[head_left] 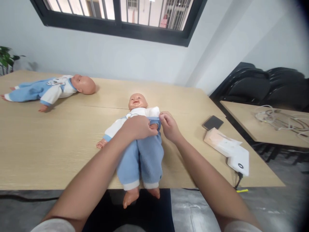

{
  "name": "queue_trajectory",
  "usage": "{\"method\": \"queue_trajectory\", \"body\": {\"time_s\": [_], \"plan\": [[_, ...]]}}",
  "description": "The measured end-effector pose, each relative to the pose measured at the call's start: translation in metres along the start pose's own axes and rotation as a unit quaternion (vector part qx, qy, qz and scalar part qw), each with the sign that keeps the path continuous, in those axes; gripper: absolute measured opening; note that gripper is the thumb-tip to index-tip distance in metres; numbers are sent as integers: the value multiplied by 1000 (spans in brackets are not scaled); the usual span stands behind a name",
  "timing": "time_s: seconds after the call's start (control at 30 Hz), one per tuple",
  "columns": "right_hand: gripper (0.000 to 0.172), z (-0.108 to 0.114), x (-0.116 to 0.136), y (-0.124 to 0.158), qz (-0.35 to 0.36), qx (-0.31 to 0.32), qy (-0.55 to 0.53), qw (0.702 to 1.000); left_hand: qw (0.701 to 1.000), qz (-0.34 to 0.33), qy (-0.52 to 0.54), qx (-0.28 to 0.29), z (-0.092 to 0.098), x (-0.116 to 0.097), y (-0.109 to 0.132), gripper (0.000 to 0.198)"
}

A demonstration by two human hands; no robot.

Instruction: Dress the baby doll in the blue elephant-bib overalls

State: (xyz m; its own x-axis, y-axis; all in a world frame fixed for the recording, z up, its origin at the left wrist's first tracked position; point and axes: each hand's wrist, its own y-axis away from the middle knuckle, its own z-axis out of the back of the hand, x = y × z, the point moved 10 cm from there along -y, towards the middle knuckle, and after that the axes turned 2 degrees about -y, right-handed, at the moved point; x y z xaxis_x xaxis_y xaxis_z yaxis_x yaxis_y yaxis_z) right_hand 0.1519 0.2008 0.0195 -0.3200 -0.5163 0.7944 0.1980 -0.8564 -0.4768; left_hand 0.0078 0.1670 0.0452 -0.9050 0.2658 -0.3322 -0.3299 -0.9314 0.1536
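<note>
A baby doll [151,158] in a white and blue outfit lies on its back, head away from me, its bare feet past the table's front edge. My left hand [141,127] lies over its chest, fingers curled at the doll's hand and the blue cuff; the fingertips are partly hidden. On the right side of the doll, my right hand [168,125] pinches the blue cuff [154,119] of the white sleeve. The doll's other arm is stretched out to the left.
A second doll [58,87] lies at the back left of the table [60,154]. A dark phone [212,122], a tissue pack [220,141] and a white device [238,160] with a cable are on the right. Coiled cables [277,117] lie on another table.
</note>
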Motion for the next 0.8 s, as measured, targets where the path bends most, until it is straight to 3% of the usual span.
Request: {"method": "queue_trajectory", "body": {"time_s": [0.1,0.23,0.37,0.57,0.67,0.73,0.8], "plan": [[45,0,-7,1,-27,15,-40,999,1000,-3,12,1,-6,1,1,38],[51,-7,-31,3,-126,42,-132,982,1000,-20,3,22,-13,0,4,38],[59,-14,-45,2,-186,49,-202,960,999,-40,22,15,-9,0,11,43],[59,-18,-52,8,-198,53,-198,959,986,-63,142,67,-11,15,19,38],[57,-15,-48,9,-174,51,-172,968,985,-45,139,90,-15,18,24,46],[56,-11,-46,10,-165,40,-140,975,993,-11,90,74,-16,16,26,52],[53,-6,-43,10,-163,23,-110,980,999,34,34,17,-10,11,26,57]]}}
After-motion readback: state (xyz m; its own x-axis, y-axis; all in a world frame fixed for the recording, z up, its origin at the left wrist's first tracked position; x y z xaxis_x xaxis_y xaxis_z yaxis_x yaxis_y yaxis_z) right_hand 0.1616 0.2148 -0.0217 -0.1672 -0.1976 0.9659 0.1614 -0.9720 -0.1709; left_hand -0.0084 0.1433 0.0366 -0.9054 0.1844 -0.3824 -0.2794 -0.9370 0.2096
